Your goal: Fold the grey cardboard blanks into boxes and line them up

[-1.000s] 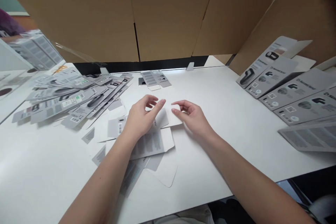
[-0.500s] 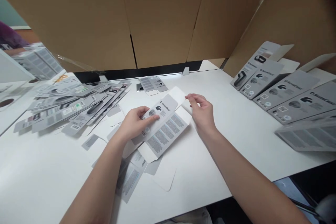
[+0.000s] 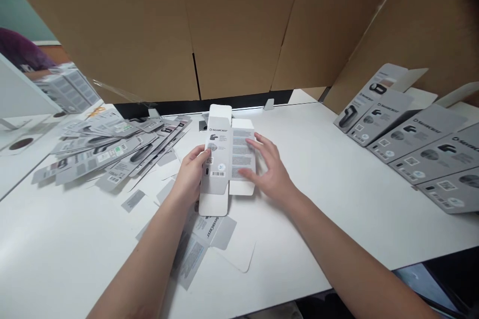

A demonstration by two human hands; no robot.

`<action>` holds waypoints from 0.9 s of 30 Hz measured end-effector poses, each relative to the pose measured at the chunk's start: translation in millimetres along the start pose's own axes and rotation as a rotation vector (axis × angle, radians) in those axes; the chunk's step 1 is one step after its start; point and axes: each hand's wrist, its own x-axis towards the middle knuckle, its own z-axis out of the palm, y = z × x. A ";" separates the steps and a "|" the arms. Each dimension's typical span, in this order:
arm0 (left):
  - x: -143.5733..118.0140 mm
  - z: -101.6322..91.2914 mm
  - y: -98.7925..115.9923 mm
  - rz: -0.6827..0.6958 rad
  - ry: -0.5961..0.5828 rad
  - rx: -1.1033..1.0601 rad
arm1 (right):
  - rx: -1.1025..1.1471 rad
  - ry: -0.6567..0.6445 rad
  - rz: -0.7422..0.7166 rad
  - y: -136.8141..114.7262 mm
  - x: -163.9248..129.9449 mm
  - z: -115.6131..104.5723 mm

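A grey-and-white SilverCrest carton (image 3: 219, 159) is held up in the middle, partly unfolded, its white end flaps sticking out at top and bottom. My left hand (image 3: 193, 172) grips its left edge, thumb on the printed front. On the other side, my right hand (image 3: 267, 167) has thumb and fingers spread at the carton's text panel; whether they touch it I cannot tell. Beneath lie flat carton blanks (image 3: 187, 259) on the white table (image 3: 299, 249).
Flattened cartons (image 3: 112, 149) are fanned in a pile at left, with orange-handled scissors (image 3: 96, 111) behind. Several opened-out cartons (image 3: 422, 134) stand in a row at right. Brown cardboard panels (image 3: 239, 30) wall the back. At far left is another person's purple sleeve (image 3: 26, 50).
The carton has turned from slanted to nearly upright. My right hand has gone from a pinch by the top flap to spread fingers beside the text panel. The view has shifted slightly.
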 end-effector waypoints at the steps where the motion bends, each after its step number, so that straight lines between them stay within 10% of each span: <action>1: -2.2 3.9 0.4 -0.006 0.011 -0.049 | -0.038 -0.083 -0.019 -0.5 -2.7 2.0; 16: -19.3 29.5 -24.2 -0.158 -0.346 -0.615 | -0.019 -0.525 -0.002 -1.3 -10.8 11.7; 27: -16.9 43.5 -26.6 -0.166 -0.330 -0.676 | -0.182 -0.376 -0.379 5.7 -16.1 21.1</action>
